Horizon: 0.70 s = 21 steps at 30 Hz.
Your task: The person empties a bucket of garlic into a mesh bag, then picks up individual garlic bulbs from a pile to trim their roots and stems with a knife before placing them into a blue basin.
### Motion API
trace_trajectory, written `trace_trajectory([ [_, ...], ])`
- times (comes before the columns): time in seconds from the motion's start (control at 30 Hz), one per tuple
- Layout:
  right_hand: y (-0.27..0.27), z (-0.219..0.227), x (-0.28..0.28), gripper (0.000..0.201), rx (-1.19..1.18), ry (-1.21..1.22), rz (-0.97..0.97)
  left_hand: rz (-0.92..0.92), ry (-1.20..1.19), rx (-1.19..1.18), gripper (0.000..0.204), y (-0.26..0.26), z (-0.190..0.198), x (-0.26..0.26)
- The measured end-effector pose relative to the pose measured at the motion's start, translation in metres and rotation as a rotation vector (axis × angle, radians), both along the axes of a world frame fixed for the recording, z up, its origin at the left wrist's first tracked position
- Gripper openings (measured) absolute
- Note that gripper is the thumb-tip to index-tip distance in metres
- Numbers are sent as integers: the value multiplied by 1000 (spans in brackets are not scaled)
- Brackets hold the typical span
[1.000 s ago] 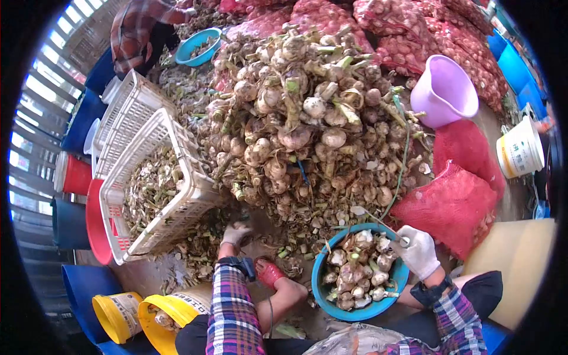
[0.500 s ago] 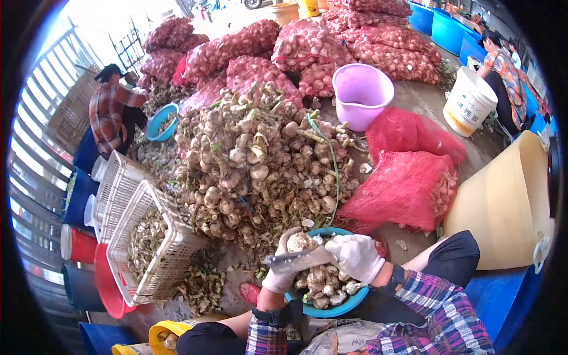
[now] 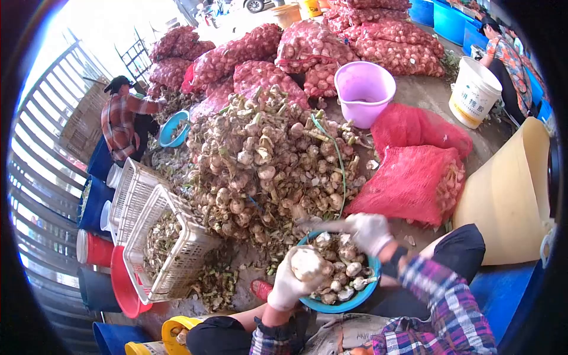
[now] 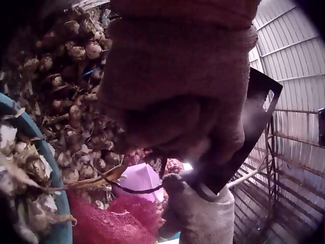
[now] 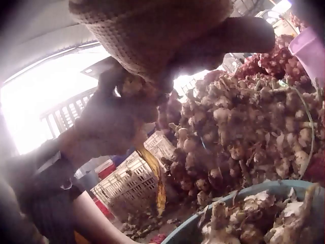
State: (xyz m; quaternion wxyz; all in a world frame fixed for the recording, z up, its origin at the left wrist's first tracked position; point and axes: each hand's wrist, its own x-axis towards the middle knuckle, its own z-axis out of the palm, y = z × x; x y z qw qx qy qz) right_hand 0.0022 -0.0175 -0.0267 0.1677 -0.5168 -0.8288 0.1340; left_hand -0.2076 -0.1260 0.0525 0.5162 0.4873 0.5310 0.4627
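Observation:
In a white glove, my left hand (image 3: 286, 290) holds a garlic bulb (image 3: 307, 264) over the near left rim of a blue basin (image 3: 331, 307). The bulb turns a pale, flat face upward. My gloved right hand (image 3: 371, 234) grips a knife (image 3: 326, 225) above the basin's far right side, blurred, its blade pointing left and apart from the bulb. The blade (image 4: 256, 114) looks dark and broad in the left wrist view. Garlic bulbs (image 3: 346, 275) fill much of the basin. Beyond it rises a big heap of garlic (image 3: 254, 171) with stalks on.
White crates (image 3: 204, 248) holding trimmings stand left of the heap. Red mesh sacks (image 3: 414, 183) lie to the right, near a purple bucket (image 3: 365, 109) and a tall cream tub (image 3: 503, 201). Yellow buckets (image 3: 174, 331) sit by my left knee. Other people work at far left and right.
The head view has tilted up. My left hand rose from the ground by the heap and took a garlic bulb. The knife crossed the bulb half a second ago; it has since moved away rightward.

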Motion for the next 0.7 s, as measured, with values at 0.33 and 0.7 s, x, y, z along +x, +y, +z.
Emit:
trace_trajectory([
  [0.33,-25,58,-24,19,-86,247,178,-79,399,235,40,1,-14,-30],
  [0.7,-2,28,14,22,-324,173,35,-394,938,406,26,6,-4,-28],
])
